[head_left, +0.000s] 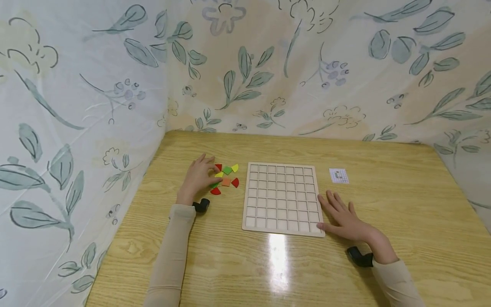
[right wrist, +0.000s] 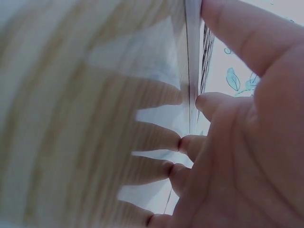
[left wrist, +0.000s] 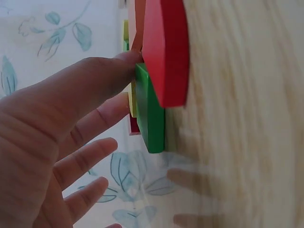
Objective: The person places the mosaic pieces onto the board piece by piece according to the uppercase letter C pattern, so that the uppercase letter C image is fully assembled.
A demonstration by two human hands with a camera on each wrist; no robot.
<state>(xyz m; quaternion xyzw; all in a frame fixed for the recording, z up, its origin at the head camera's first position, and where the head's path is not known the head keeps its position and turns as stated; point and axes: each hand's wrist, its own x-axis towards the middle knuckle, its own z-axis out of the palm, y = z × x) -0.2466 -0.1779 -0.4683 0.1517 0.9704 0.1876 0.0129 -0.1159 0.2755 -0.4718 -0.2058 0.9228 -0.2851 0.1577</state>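
Observation:
My left hand [head_left: 198, 175] reaches over a cluster of small flat coloured pieces on the table. In the left wrist view its thumb [left wrist: 102, 71] touches the pieces beside a green piece [left wrist: 151, 114], and the index fingertip meets a yellow piece [left wrist: 133, 99]; no piece is lifted. Near them lie an orange square [head_left: 226, 182], a green square [head_left: 227, 170] and red wedges [head_left: 235, 183]. A wooden grid board [head_left: 282, 198] lies to the right. My right hand [head_left: 347, 221] is spread beside its right edge, thumb and index fingertip touching the frame, other fingertips on the table.
A small printed card [head_left: 339, 175] with a coloured grid pattern lies beyond the right hand. Each wrist wears a black camera [head_left: 202, 205]. Floral cloth [head_left: 245, 85] hangs behind and left of the wooden table [head_left: 230, 268].

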